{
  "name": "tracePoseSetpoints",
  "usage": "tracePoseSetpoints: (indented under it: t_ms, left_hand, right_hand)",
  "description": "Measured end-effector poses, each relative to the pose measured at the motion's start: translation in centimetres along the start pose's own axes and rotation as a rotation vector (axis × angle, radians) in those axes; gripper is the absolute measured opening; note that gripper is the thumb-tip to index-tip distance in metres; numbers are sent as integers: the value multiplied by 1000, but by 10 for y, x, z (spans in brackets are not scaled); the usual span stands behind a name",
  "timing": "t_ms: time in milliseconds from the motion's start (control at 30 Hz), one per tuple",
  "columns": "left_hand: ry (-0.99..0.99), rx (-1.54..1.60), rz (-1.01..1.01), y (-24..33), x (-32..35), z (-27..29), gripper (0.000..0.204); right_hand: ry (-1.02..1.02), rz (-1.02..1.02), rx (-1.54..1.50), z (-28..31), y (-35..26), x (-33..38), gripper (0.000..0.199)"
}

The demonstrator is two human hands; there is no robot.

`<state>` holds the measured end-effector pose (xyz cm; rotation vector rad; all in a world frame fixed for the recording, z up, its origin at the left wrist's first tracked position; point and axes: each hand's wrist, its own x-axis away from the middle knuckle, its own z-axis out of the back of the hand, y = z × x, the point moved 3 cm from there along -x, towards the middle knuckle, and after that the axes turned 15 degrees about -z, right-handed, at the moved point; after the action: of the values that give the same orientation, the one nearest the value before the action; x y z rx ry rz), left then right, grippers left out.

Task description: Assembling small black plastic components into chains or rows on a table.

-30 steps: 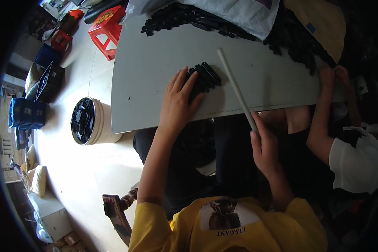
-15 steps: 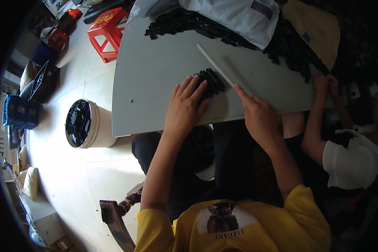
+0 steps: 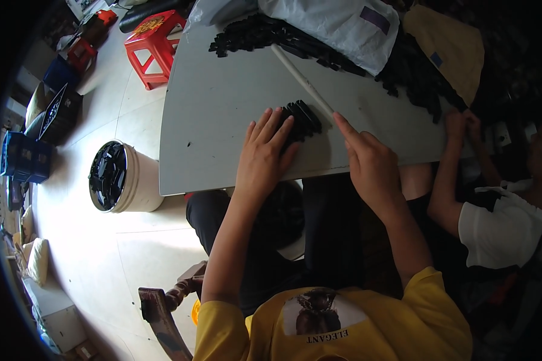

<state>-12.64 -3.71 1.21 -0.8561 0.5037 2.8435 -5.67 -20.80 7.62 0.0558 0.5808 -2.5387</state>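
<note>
My left hand lies with its fingers spread at the left side of a small row of black elongated pieces on the grey table. Its fingertips touch or cover the near-left pieces; I cannot tell how many are under them. Closed around a long pale stick, my right hand keeps its forefinger stretched along it. The stick's far tip points up-left to the edge of a heap of black pieces, and its near end is hidden in my fist.
A white plastic bag and a brown paper bag lie at the back. On the floor left stand a bucket of black pieces and a red stool. Another person's arm rests at the right table edge.
The pale stick has swung slightly, its far tip now further up-left, near the heap. My right forefinger has risen a little. My left hand and the black row are nearly unmoved.
</note>
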Motion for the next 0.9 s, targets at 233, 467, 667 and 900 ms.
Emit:
tracePoseSetpoints:
  t_ms: [233, 467, 667, 900]
  left_hand:
    - [47, 21, -45, 1, -2, -6, 41]
    - [224, 9, -46, 0, 6, 3, 30]
    - [288, 38, -51, 2, 6, 1, 20]
    - [389, 64, -73, 0, 11, 7, 17]
  right_hand:
    - [-72, -2, 202, -36, 9, 0, 53]
    - [30, 7, -1, -8, 1, 3, 51]
    - [170, 42, -67, -17, -5, 10, 51]
    - [51, 67, 75, -24, -1, 6, 51]
